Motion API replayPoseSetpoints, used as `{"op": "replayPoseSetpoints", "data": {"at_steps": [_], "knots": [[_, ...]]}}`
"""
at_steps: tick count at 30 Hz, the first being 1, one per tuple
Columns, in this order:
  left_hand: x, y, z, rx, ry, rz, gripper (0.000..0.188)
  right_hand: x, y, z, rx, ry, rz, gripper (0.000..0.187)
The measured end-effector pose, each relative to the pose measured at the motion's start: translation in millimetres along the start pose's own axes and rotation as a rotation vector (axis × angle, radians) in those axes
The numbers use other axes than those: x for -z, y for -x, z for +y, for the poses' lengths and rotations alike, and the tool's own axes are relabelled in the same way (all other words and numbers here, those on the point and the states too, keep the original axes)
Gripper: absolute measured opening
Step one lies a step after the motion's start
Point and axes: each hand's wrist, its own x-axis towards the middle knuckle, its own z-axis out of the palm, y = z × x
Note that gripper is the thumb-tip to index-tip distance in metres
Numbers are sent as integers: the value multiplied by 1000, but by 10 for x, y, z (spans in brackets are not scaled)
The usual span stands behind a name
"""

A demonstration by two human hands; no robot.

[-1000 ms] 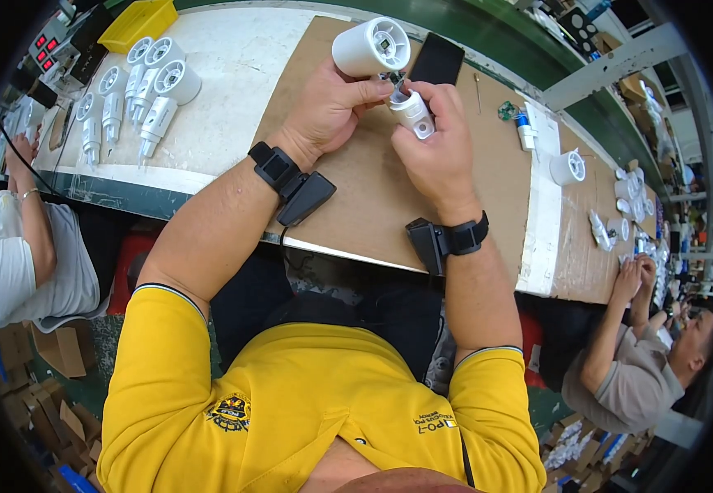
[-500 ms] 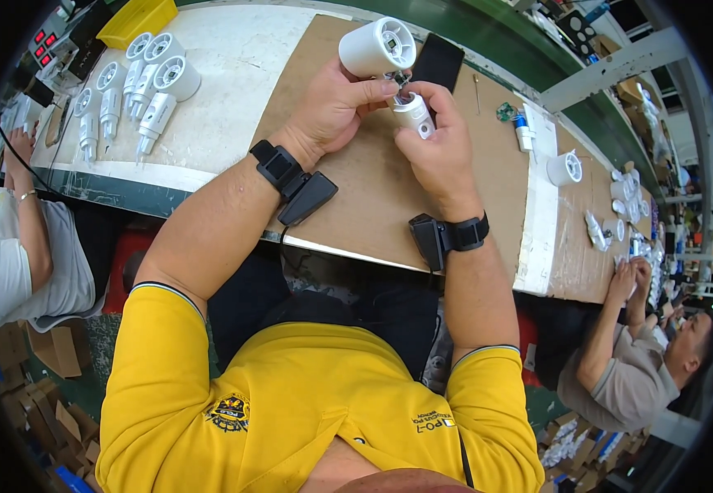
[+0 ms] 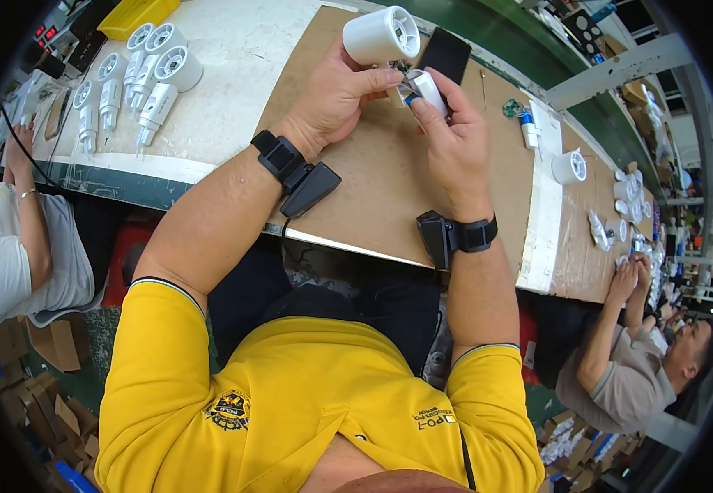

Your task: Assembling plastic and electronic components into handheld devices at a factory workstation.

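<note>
My left hand (image 3: 332, 97) has its fingers wrapped round a white round plastic housing (image 3: 369, 37), whose spoked open end faces right. In my right hand (image 3: 462, 140), a short white hollow plastic handle (image 3: 430, 89) is gripped between thumb and fingers, its open end tilted toward the left hand. Something blue shows at the handle's mouth beside the right thumb. Small electronic parts and wires (image 3: 399, 67) bridge the gap between housing and handle, close to the left thumb tip; their details are too small to tell. Both hands are above the brown board (image 3: 373, 181).
Several white handled devices (image 3: 156, 111) lie at left, near a yellow tray (image 3: 139, 18). Beyond my hands lies a black flat pad (image 3: 447, 53). To the right are a thin rod tool (image 3: 483, 89), green circuit board (image 3: 512, 108), blue-and-white bottle (image 3: 529, 130) and white housing (image 3: 568, 167). People sit on both sides.
My right hand has turned the white handle, so its open end and the blue part now show. The housing in my left hand has tilted and its spoked end has swung farther right.
</note>
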Motion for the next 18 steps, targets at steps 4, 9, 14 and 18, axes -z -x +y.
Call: {"op": "replayPoseSetpoints", "data": {"at_steps": [4,9,14,18], "knots": [[-34,7,6,3,8,0,52,-46,2,39,12,89,46,38],[-49,12,-29,-2,15,0,53,-147,-22,119,168,142,155,38],[-38,22,-47,-10,15,-6,56,-172,-3,6,201,300,147,40],[-38,24,-42,-36,-2,15,57,-179,3,-21,208,326,136,40]]}}
